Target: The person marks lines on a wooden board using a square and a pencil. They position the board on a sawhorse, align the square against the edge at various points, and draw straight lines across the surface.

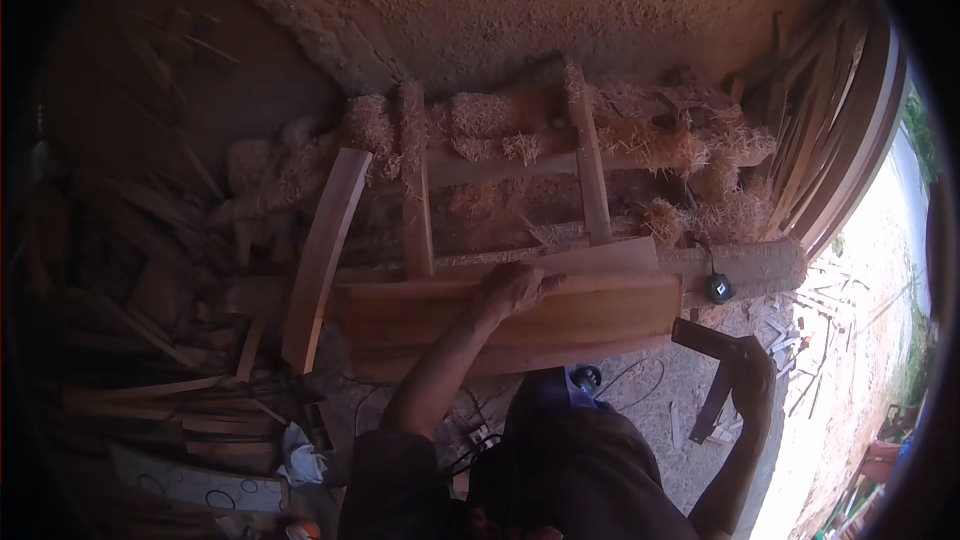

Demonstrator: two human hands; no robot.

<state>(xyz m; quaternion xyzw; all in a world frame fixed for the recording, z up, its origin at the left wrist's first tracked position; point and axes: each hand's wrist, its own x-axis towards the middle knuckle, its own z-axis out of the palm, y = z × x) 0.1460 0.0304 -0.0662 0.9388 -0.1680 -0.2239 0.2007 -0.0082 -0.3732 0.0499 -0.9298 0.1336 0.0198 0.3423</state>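
Observation:
A wide wooden board (585, 315) stands tilted on its edge in front of my body. My left hand (517, 289) is closed over its upper edge, near the middle. Off the board's right end, my right hand (752, 375) grips a dark carpenter's square (712, 397) at its corner. One arm of the square points up-left to the board's lower right corner; whether it touches is hard to tell. The other arm hangs downward. Behind the board lies another pale wood piece (600, 256).
A tape measure (718, 289) sits on a log (765, 262) to the right. Two crosspieces (589, 157) span the shaving-covered timbers. At left a thick plank (326, 262) leans across. Long boards (847, 127) stand against the wall at right. Scrap wood (187, 405) and cables (360, 405) lie below.

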